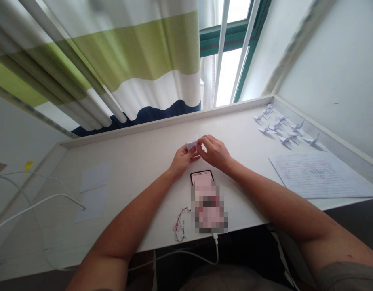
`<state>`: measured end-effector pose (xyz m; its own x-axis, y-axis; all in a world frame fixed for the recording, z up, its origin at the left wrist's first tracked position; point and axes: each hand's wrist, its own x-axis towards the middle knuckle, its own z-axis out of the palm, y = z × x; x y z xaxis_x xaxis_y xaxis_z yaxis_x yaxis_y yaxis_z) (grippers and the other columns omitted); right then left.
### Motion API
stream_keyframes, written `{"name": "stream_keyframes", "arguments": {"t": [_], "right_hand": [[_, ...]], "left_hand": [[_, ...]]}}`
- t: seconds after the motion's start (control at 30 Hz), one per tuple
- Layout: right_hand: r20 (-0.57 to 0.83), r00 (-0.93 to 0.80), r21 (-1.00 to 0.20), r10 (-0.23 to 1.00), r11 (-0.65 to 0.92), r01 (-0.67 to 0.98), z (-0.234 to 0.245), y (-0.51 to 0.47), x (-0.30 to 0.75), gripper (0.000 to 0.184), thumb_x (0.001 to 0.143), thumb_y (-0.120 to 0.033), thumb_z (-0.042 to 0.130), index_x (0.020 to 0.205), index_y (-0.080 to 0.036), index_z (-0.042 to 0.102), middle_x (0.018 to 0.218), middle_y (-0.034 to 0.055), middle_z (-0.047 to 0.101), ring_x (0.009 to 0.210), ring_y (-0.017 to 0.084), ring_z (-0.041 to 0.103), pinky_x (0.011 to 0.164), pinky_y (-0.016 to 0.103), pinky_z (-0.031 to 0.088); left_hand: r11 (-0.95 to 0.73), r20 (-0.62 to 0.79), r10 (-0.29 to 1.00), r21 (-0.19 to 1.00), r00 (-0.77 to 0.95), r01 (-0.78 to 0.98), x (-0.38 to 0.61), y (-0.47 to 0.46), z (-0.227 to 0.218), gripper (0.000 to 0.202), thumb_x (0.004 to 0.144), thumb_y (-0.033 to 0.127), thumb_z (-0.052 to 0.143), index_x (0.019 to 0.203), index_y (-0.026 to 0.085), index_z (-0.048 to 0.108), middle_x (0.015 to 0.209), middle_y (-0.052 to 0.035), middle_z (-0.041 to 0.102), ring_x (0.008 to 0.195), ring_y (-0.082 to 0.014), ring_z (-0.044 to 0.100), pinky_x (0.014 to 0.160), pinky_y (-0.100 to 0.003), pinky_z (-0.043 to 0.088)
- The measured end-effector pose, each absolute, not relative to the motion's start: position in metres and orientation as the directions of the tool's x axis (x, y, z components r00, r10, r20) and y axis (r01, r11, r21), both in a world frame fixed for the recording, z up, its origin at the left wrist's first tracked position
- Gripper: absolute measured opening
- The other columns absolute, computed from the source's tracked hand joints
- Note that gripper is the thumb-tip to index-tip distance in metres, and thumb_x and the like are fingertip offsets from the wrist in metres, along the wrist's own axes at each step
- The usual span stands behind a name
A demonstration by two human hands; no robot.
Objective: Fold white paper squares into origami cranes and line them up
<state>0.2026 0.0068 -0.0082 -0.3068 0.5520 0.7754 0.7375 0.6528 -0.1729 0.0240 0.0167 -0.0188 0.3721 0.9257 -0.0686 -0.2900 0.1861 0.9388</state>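
Observation:
Above the middle of the white desk, my two hands meet around a small folded piece of white paper (191,145). My left hand (180,159) pinches it from the left, thumb on top. The fingers of my right hand (215,150) are closed at the paper's right edge, partly covering it. Just below my hands lies a phone (203,178) with a lit pink screen, mostly blurred out. Several folded white paper cranes (277,126) stand in a group at the far right of the desk.
Sheets of lined, written paper (319,173) lie at the right. Small blank paper pieces (93,178) rest at the left, near white cables (37,208). A beaded strap (179,226) sits beside the phone. A raised rim (174,120) borders the desk before a striped curtain (138,52).

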Motion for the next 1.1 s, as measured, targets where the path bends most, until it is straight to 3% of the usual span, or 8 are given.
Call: {"name": "stream_keyframes", "arguments": {"t": [0.17,0.37,0.5,0.7,0.87,1.1], "right_hand": [[0.756,-0.332,-0.129,0.564,0.625,0.770,-0.0094,0.0079,0.2010,0.020,0.096,-0.012,0.059,0.113,-0.021,0.064,0.097,0.0086,0.074,0.086,0.024,0.063,0.070,0.037,0.049],[0.687,-0.389,-0.130,0.614,0.630,0.766,-0.0106,0.0107,0.2046,0.012,0.101,-0.015,0.061,0.093,-0.023,0.064,0.093,0.0081,0.071,0.087,0.024,0.060,0.073,0.037,0.048],[0.684,-0.424,-0.094,0.593,0.648,0.756,-0.0096,0.0115,0.2048,0.013,0.104,-0.018,0.062,0.092,-0.023,0.065,0.098,0.0093,0.072,0.091,0.025,0.061,0.075,0.038,0.048],[0.709,-0.425,-0.076,0.563,0.661,0.747,-0.0081,0.0120,0.2017,0.021,0.108,-0.011,0.050,0.096,-0.022,0.064,0.102,0.0109,0.075,0.093,0.025,0.064,0.080,0.038,0.049],[0.748,-0.315,-0.145,0.584,0.608,0.781,-0.0115,0.0125,0.1998,0.016,0.104,-0.012,0.052,0.103,-0.022,0.065,0.090,0.0070,0.074,0.082,0.023,0.063,0.074,0.036,0.048],[0.745,-0.315,-0.212,0.588,0.657,0.724,-0.0142,0.0149,0.2028,0.012,0.105,-0.017,0.059,0.100,-0.024,0.068,0.096,0.0064,0.077,0.089,0.023,0.067,0.081,0.038,0.051]], "left_hand": [[0.103,-0.003,0.934,0.960,0.357,-0.261,0.0269,0.0139,-0.0198,0.060,0.075,0.064,0.094,0.109,0.020,0.073,0.107,-0.0058,0.079,0.105,-0.0244,0.077,0.101,-0.043,0.062],[-0.020,0.077,0.945,0.983,0.318,-0.180,0.0305,0.0106,-0.0221,0.036,0.092,0.045,0.083,0.114,0.019,0.071,0.114,-0.0075,0.077,0.111,-0.0252,0.074,0.097,-0.041,0.064],[-0.018,0.077,0.934,0.986,0.349,-0.168,0.0308,0.0094,-0.0208,0.023,0.099,0.036,0.073,0.113,0.018,0.072,0.113,-0.0072,0.076,0.112,-0.0256,0.073,0.099,-0.044,0.063],[0.000,0.063,0.933,0.985,0.355,-0.175,0.0317,0.0095,-0.0241,0.031,0.103,0.046,0.070,0.119,0.019,0.068,0.124,-0.0101,0.076,0.122,-0.0297,0.075,0.102,-0.047,0.062],[-0.006,0.072,0.939,0.981,0.335,-0.194,0.0334,0.0092,-0.0248,0.035,0.103,0.041,0.071,0.133,0.024,0.064,0.133,-0.0093,0.074,0.116,-0.0275,0.078,0.098,-0.043,0.063],[-0.068,0.108,0.950,0.987,0.293,-0.145,0.0304,0.0088,-0.0186,0.027,0.102,0.038,0.070,0.123,0.020,0.070,0.121,-0.0094,0.077,0.114,-0.0258,0.075,0.095,-0.042,0.066]]}}
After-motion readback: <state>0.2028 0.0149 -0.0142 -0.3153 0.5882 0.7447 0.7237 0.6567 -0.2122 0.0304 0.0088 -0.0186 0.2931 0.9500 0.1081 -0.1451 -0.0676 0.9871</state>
